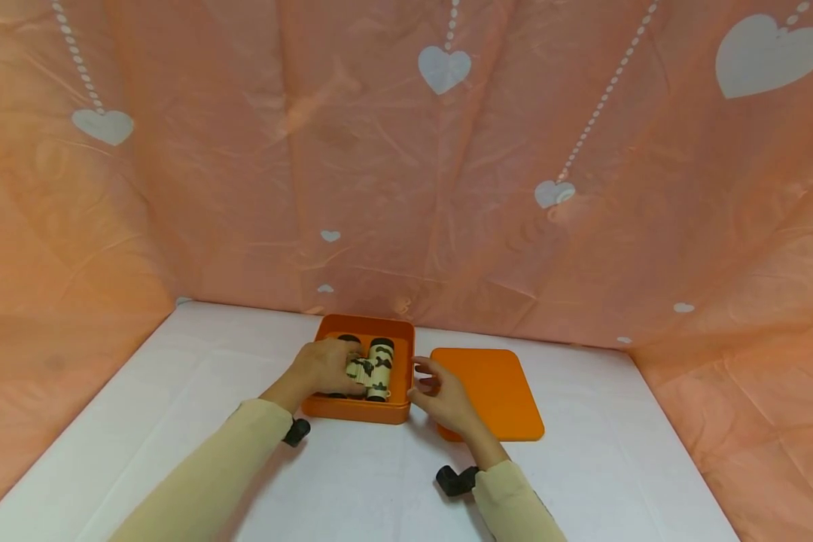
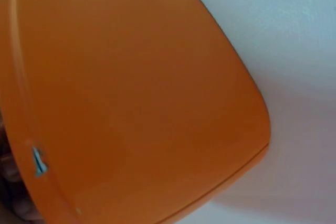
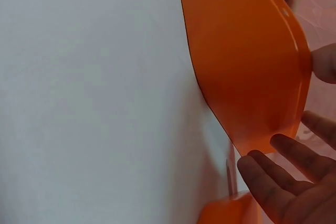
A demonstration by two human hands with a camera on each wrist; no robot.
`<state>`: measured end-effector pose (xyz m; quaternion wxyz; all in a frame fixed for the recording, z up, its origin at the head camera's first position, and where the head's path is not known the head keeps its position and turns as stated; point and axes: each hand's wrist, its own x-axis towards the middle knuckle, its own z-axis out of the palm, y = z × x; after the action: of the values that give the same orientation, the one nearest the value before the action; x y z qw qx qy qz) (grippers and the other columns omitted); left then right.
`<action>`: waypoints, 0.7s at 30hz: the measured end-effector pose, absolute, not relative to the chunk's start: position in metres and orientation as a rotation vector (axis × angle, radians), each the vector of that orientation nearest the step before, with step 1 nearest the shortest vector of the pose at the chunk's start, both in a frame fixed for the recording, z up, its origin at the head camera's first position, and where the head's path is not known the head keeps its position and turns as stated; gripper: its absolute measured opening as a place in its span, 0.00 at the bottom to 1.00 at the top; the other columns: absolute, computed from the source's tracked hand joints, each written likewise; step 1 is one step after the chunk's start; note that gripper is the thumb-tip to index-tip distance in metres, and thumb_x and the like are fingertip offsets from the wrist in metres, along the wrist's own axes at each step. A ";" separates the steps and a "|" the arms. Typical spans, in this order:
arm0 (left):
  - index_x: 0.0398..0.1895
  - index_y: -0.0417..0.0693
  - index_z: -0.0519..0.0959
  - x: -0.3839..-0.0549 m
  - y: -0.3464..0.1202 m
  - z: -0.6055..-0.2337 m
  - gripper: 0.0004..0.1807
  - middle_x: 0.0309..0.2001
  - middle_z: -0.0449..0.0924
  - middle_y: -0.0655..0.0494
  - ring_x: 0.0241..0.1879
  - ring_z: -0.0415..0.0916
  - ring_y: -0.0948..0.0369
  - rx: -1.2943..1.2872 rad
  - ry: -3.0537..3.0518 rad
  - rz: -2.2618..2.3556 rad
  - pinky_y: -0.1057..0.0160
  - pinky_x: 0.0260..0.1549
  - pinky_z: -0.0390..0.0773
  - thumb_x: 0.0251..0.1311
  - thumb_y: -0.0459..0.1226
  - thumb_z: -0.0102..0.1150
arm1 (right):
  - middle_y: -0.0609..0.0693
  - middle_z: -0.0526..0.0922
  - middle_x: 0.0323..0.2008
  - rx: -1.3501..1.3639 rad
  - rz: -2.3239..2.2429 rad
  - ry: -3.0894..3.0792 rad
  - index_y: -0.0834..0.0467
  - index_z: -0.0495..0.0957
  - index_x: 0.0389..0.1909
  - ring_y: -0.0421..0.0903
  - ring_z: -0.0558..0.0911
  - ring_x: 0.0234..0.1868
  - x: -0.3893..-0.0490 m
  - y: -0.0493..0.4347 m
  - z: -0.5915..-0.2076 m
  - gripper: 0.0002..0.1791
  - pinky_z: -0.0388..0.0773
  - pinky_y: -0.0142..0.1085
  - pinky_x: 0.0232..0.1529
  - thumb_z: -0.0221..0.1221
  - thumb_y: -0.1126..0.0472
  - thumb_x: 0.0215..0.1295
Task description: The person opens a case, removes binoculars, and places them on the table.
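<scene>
A pair of toy binoculars (image 1: 381,367), beige with dark camouflage patches and black ends, lies inside an orange box (image 1: 357,410). My left hand (image 1: 323,365) reaches over the box's left side and grips the left barrel, covering much of it. At the box's right wall, my right hand (image 1: 445,395) touches the rim with thumb and fingertips. In the right wrist view, its fingers (image 3: 265,182) are fairly straight and spread beside the box wall (image 3: 247,61). The left wrist view is filled by the box's outer side (image 2: 136,87); the binoculars are hidden there.
A flat orange lid (image 1: 497,391) lies on the white tabletop (image 1: 373,482) just right of the box, partly under my right hand. Peach curtains (image 1: 379,173) with white hearts enclose the back and sides. A black wrist camera (image 1: 455,480) sits at the right wrist.
</scene>
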<state>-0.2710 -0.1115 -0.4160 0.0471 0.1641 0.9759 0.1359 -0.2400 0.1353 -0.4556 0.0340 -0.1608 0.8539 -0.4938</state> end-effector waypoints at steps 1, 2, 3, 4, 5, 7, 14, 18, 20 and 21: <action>0.56 0.59 0.78 -0.272 -0.112 -0.416 0.37 0.51 0.82 0.56 0.48 0.78 0.55 0.502 2.975 0.410 0.51 0.43 0.81 0.40 0.60 0.71 | 0.60 0.76 0.59 -0.502 -1.521 2.625 0.56 0.68 0.65 0.57 0.80 0.54 -0.240 0.135 -0.455 0.31 0.79 0.51 0.55 0.63 0.59 0.59; 0.56 0.59 0.78 -0.272 -0.112 -0.416 0.37 0.51 0.82 0.56 0.48 0.78 0.56 0.502 2.972 0.405 0.51 0.43 0.81 0.40 0.60 0.72 | 0.60 0.77 0.59 -0.509 -1.522 2.626 0.56 0.69 0.65 0.57 0.80 0.53 -0.240 0.135 -0.455 0.31 0.79 0.51 0.55 0.63 0.59 0.59; 0.56 0.60 0.78 -0.273 -0.112 -0.415 0.37 0.51 0.82 0.56 0.48 0.77 0.56 0.500 2.968 0.401 0.51 0.43 0.81 0.39 0.60 0.72 | 0.60 0.77 0.59 -0.516 -1.525 2.627 0.56 0.69 0.65 0.57 0.81 0.53 -0.240 0.135 -0.455 0.31 0.79 0.51 0.55 0.63 0.59 0.59; 0.55 0.60 0.78 -0.273 -0.112 -0.415 0.36 0.51 0.82 0.56 0.48 0.77 0.55 0.499 2.964 0.396 0.51 0.43 0.80 0.39 0.60 0.72 | 0.60 0.77 0.58 -0.523 -1.526 2.627 0.56 0.69 0.65 0.57 0.81 0.53 -0.240 0.135 -0.454 0.31 0.79 0.51 0.55 0.63 0.59 0.59; 0.55 0.60 0.78 -0.273 -0.112 -0.414 0.36 0.51 0.82 0.56 0.49 0.77 0.55 0.500 2.961 0.394 0.51 0.43 0.80 0.39 0.60 0.73 | 0.60 0.77 0.58 -0.527 -1.526 2.629 0.56 0.69 0.65 0.57 0.81 0.53 -0.240 0.135 -0.454 0.31 0.80 0.50 0.55 0.63 0.59 0.59; 0.55 0.61 0.78 -0.273 -0.112 -0.413 0.36 0.51 0.82 0.56 0.49 0.77 0.55 0.499 2.954 0.392 0.51 0.44 0.80 0.38 0.59 0.73 | 0.60 0.77 0.58 -0.531 -1.528 2.629 0.56 0.69 0.65 0.57 0.81 0.52 -0.240 0.135 -0.454 0.32 0.80 0.50 0.55 0.63 0.59 0.59; 0.56 0.62 0.78 -0.274 -0.112 -0.413 0.37 0.51 0.82 0.58 0.51 0.77 0.55 0.527 2.943 0.365 0.50 0.47 0.79 0.37 0.58 0.75 | 0.59 0.77 0.58 -0.510 -1.508 2.631 0.55 0.68 0.66 0.58 0.80 0.53 -0.240 0.135 -0.455 0.32 0.79 0.51 0.56 0.63 0.59 0.59; 0.54 0.61 0.79 -0.275 -0.112 -0.412 0.37 0.51 0.82 0.58 0.50 0.77 0.56 0.534 2.940 0.365 0.50 0.48 0.79 0.36 0.57 0.76 | 0.60 0.77 0.58 -0.507 -1.506 2.626 0.55 0.68 0.66 0.58 0.80 0.54 -0.241 0.135 -0.457 0.32 0.78 0.52 0.56 0.64 0.59 0.59; 0.53 0.60 0.80 -0.275 -0.112 -0.412 0.36 0.50 0.82 0.58 0.48 0.77 0.57 0.531 2.941 0.367 0.51 0.47 0.79 0.35 0.57 0.76 | 0.60 0.77 0.58 -0.513 -1.497 2.629 0.55 0.68 0.66 0.58 0.80 0.54 -0.241 0.135 -0.458 0.32 0.78 0.52 0.56 0.64 0.59 0.59; 0.53 0.60 0.80 -0.276 -0.112 -0.413 0.36 0.50 0.82 0.58 0.47 0.77 0.58 0.531 2.941 0.364 0.51 0.47 0.79 0.35 0.57 0.76 | 0.60 0.77 0.58 -0.514 -1.494 2.629 0.55 0.68 0.66 0.58 0.80 0.54 -0.241 0.136 -0.458 0.32 0.78 0.52 0.56 0.64 0.59 0.60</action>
<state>-0.2755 -0.1117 -0.4126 0.0652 0.1761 0.9748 0.1206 -0.2411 0.1356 -0.4581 0.0369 -0.1675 0.8565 -0.4868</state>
